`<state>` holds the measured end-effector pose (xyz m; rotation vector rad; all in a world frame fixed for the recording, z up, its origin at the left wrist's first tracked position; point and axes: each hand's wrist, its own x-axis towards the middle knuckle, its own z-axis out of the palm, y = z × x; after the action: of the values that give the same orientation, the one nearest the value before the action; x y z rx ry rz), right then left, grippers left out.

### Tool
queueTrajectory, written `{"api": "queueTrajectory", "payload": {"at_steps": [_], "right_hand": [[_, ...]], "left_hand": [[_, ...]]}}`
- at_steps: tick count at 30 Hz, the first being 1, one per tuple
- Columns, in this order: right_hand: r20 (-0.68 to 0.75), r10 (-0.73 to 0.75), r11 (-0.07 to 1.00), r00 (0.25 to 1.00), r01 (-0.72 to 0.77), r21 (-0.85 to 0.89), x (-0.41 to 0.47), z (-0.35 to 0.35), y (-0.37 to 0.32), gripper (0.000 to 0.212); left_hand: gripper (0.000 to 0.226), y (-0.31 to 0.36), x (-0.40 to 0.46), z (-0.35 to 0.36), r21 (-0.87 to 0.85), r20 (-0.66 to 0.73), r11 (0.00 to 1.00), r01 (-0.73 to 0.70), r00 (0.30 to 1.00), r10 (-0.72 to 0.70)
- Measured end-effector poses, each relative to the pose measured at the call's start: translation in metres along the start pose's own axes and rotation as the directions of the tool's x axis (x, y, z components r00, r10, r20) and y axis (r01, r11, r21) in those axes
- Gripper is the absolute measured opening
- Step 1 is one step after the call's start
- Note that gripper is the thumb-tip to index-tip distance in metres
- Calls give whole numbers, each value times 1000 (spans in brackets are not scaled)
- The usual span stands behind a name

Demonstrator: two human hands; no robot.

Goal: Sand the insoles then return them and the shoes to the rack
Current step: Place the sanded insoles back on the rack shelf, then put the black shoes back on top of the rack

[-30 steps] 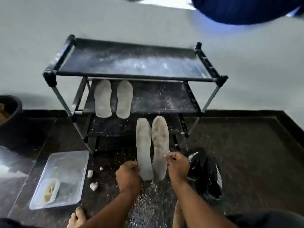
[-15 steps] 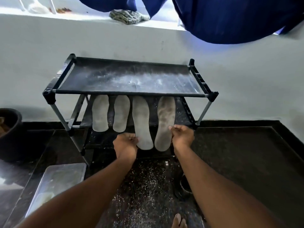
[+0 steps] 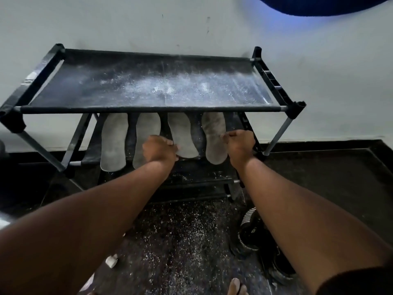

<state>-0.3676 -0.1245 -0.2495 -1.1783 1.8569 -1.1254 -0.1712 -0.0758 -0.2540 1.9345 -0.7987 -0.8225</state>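
Observation:
Several grey insoles lie side by side on the middle shelf of the black shoe rack. My left hand pinches the edge of the third insole. With my right hand I pinch the heel side of the rightmost insole. Two more insoles rest at the left of the same shelf. Black shoes with white stripes sit on the floor below my right forearm, partly hidden by it.
The rack's top shelf is dusted with white powder, and the dark floor in front is speckled with it. A small white chunk lies on the floor by my left forearm. A grey wall stands behind the rack.
Both hands carried the two insoles from the floor up onto the middle shelf, then pushed them further in beside the other pair. The view moved closer to the rack.

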Motion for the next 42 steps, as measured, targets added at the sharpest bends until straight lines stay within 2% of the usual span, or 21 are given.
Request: {"api": "queueTrajectory", "payload": {"at_steps": [4, 8, 11, 14, 16, 20, 24, 27, 31, 37, 42], "right_hand": [[-4, 53, 999, 999, -53, -9, 11, 12, 3, 8], [-17, 43, 996, 999, -44, -75, 15, 14, 5, 11], [-11, 27, 992, 1000, -28, -122, 15, 11, 3, 16], [-25, -61, 977, 998, 55, -206, 5, -3, 1, 29], [-21, -142, 975, 990, 136, -177, -14, -20, -1, 20], [-41, -229, 968, 972, 223, -118, -64, -52, 17, 12], [-4, -201, 955, 980, 195, -225, -101, -80, 59, 15], [-13, -122, 962, 992, 115, -246, -118, -89, 95, 16], [-19, -43, 957, 999, 35, -288, -145, -100, 127, 18], [-68, 83, 939, 994, -101, -330, -163, -112, 172, 15], [-84, 227, 876, 970, -241, -417, -157, -130, 224, 18]], "left_hand": [[26, -1, 8, 3, 55, 30, 998, 20, 999, -22], [24, -13, 17, 7, 86, 43, 996, 24, 999, -28], [26, -12, 17, 8, 187, -14, 982, 16, 1000, -13], [27, -6, -3, 2, 301, -51, 944, -134, 986, 156], [28, -9, -22, -2, 300, -47, 912, -280, 951, 307], [34, -20, -82, 5, 228, 109, 858, -460, 888, 447], [27, -39, -138, 25, 256, 244, 857, -447, 888, 390], [17, -47, -166, 34, 236, 281, 883, -406, 898, 338], [22, -67, -195, 40, 252, 338, 884, -395, 891, 302], [20, -114, -211, 66, 253, 496, 860, -443, 823, 278], [20, -140, -222, 110, 287, 590, 848, -445, 780, 209]]}}
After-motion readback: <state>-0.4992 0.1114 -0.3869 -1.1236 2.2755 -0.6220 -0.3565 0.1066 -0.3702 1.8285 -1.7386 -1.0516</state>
